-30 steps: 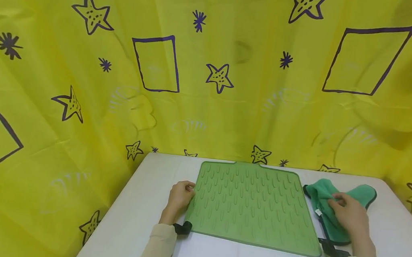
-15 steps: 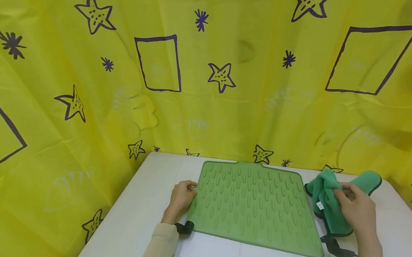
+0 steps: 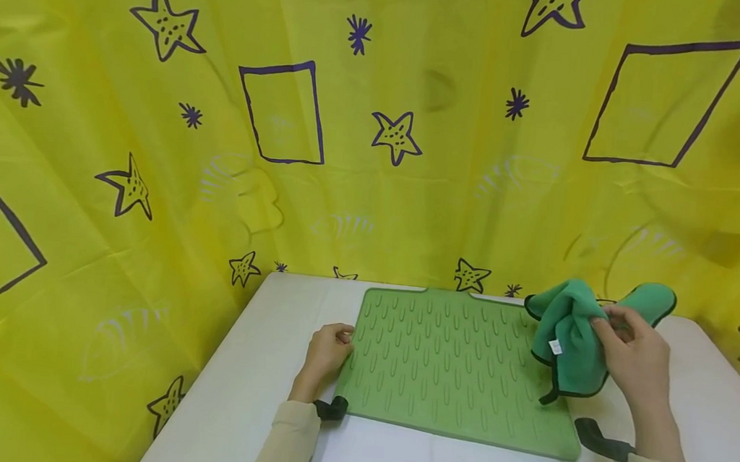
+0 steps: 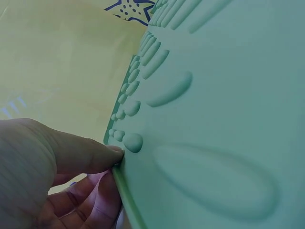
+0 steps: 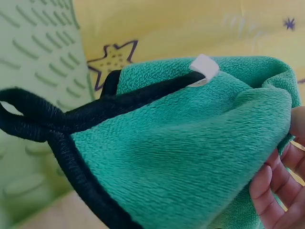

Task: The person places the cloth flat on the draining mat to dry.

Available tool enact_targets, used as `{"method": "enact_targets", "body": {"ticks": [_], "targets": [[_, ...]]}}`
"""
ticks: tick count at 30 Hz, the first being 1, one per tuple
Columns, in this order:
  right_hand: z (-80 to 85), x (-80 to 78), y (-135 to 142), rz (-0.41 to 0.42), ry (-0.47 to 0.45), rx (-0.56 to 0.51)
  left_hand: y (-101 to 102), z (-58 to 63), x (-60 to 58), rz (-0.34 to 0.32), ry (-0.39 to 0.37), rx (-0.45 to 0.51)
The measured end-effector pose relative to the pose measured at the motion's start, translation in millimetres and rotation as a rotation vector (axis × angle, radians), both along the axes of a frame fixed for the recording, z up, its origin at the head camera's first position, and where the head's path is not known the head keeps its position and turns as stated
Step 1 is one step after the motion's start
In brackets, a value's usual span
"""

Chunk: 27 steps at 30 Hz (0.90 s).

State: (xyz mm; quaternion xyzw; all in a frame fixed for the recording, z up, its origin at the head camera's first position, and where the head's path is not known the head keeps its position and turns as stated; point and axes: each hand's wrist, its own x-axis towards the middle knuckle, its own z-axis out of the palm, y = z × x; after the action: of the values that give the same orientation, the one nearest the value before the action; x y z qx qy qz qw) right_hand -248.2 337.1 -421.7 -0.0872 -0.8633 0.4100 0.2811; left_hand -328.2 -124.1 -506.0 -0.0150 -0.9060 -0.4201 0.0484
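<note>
A green silicone drying mat (image 3: 437,370) with raised elongated ridges lies in the middle of the head view. My left hand (image 3: 326,351) pinches its left edge; the left wrist view shows the thumb (image 4: 95,155) on top of the rim and curled fingers (image 4: 102,200) below. My right hand (image 3: 641,354) grips a green terry cloth (image 3: 574,330) by a bunched fold, lifted over the mat's right side. Black binding, a black hanging loop (image 5: 28,114) and a small white tag (image 5: 205,69) show on the cloth. Its hanging lower corner overlaps the mat's right edge in the head view.
A white table (image 3: 227,386) carries the mat. Behind and to the left hangs a yellow curtain (image 3: 371,216) printed with stars and rectangles, close along the table's back edge. Black wrist straps (image 3: 601,441) sit at both cuffs.
My right hand has lifted the cloth from the table right of the mat and brought it leftward over the mat's right edge. My left hand stays at the mat's left edge.
</note>
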Motion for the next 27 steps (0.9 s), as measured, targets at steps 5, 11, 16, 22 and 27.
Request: {"method": "enact_targets", "body": {"ticks": [5, 11, 16, 22, 27], "targets": [[9.4, 1.3, -14.1, 0.021, 0.061, -0.040, -0.4, 0.9, -0.2, -0.005, 0.008, -0.006], [14.9, 1.9, -29.9, 0.118, 0.079, -0.074, -1.6, -0.8, -0.1, -0.013, 0.014, -0.011], [16.7, 2.3, -48.5, 0.216, 0.102, -0.116, -1.5, -1.5, 0.1, -0.005, 0.003, -0.014], [18.7, 3.3, -69.7, 0.250, 0.125, -0.180, -0.4, -0.9, 0.8, 0.005, -0.015, 0.005], [18.4, 2.0, -83.0, 0.253, 0.145, -0.231, -0.6, 1.0, 2.5, -0.013, 0.010, 0.002]]}}
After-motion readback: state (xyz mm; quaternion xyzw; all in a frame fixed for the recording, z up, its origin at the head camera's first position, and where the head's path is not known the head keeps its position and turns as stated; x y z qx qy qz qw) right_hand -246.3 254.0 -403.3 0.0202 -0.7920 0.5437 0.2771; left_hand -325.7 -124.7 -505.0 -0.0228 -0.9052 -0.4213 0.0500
